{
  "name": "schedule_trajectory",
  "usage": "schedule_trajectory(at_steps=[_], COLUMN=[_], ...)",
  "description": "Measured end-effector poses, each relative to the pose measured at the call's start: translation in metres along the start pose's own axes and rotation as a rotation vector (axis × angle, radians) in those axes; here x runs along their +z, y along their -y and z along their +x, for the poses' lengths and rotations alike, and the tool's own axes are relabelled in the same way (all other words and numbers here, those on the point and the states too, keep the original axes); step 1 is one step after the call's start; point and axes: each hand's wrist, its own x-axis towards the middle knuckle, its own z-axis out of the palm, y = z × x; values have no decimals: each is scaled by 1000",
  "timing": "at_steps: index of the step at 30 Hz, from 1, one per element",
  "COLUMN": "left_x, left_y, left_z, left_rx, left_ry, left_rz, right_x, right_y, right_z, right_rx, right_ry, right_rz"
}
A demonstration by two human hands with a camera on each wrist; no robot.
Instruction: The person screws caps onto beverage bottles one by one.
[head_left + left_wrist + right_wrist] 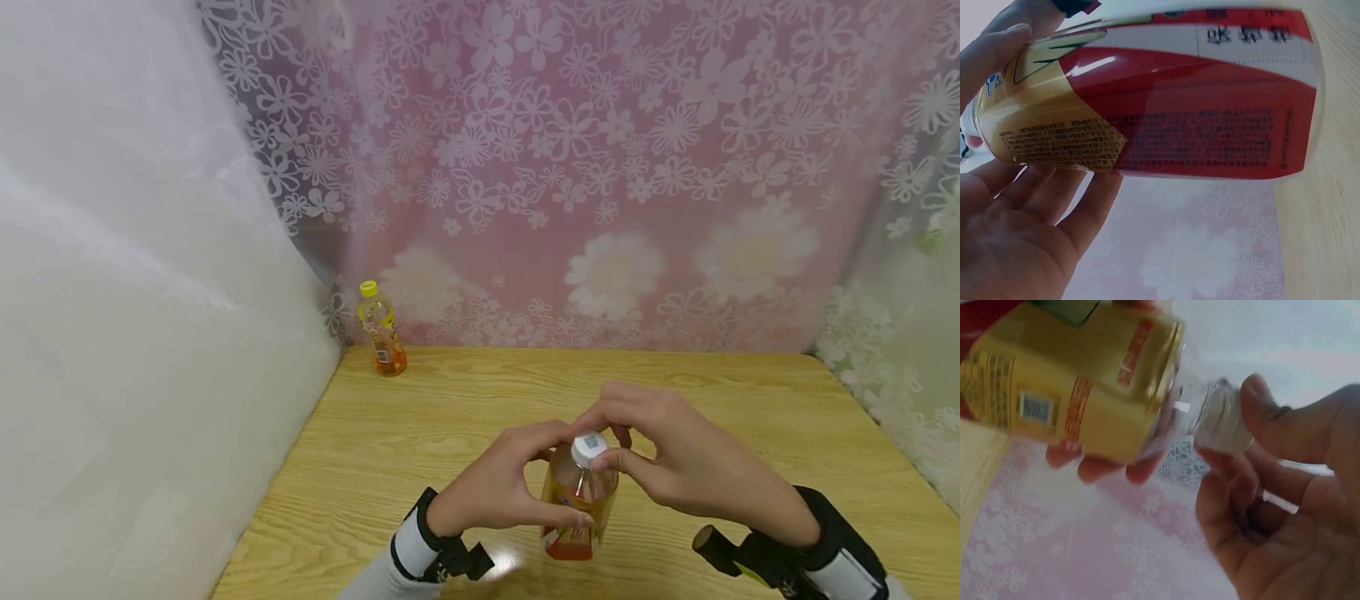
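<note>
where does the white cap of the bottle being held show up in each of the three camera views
Head: the white cap sits low and centre, pinched by the right hand.
Left wrist: not clearly in view; only the bottle body fills the top.
Right wrist: the cap is right of centre, between thumb and fingers.
Shared landmark: the bottle's red and yellow label, gripped by the left hand.

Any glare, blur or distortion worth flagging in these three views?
Head view: sharp, a glare patch on the table beside the bottle, edges bowed by the wide lens. Left wrist: bottle label very close, streaked with reflections, left hand soft. Right wrist: dim and blurry, cap and right hand unsharp.
</note>
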Motion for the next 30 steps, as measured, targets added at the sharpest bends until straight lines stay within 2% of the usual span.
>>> schedule_trajectory(at_steps=[4,6,9,11,13,18,20,22,26,30], left_x=[3,4,6,5,4,-1,-2,-2,-1,2], left_y=[-1,-1,-2,-1,-1,-1,-1,-1,0,0], left_z=[0,0,0,0,1,2,2,3,3,3], left_rx=[-47,-63,-87,-92,-92,-55,-37,-9,7,-50], left_ry=[-51,-82,-107,-100,-77,2,18,25,14,-35], left_rz=[15,62,93,77,25,-50,-65,-67,-42,-2], right_x=[11,19,26,24,16,-7,-11,-11,-5,5], right_y=[11,14,16,14,11,0,-3,-5,-5,-1], right_z=[1,1,1,0,-1,-2,-1,1,1,0], right_rx=[172,246,293,285,241,0,-78,-118,-118,-16], right_ry=[-93,-156,-209,-190,-136,40,74,78,25,-70], right_rz=[-122,-189,-256,-235,-157,42,61,64,-3,-137])
